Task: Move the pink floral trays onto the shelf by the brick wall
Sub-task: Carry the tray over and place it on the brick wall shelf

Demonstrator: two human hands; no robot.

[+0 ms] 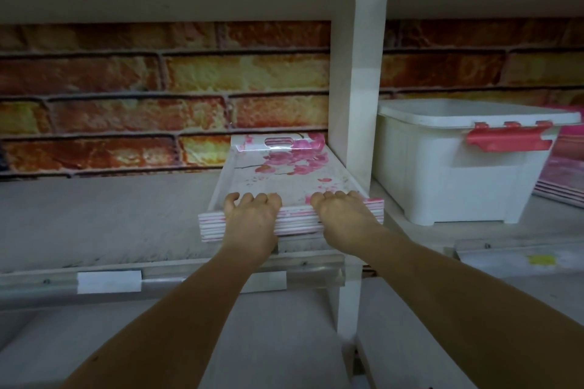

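A stack of pink floral trays (286, 174) lies on the shelf (94, 218), its far end with the handle slot close to the brick wall (158, 88) and its right side just beside the white upright post (357, 136). The near end of the stack sits a little back from the shelf's front edge. Both hands are at that near end: the left hand (251, 215) has its fingers curled over the top rim, its grip clasping the left part of the stack, and the right hand (343, 215) grasps the right part the same way. Right of the post stands a white storage box (458, 167) with a red latch (508, 139), and more pink trays (565, 174) lie beyond it.
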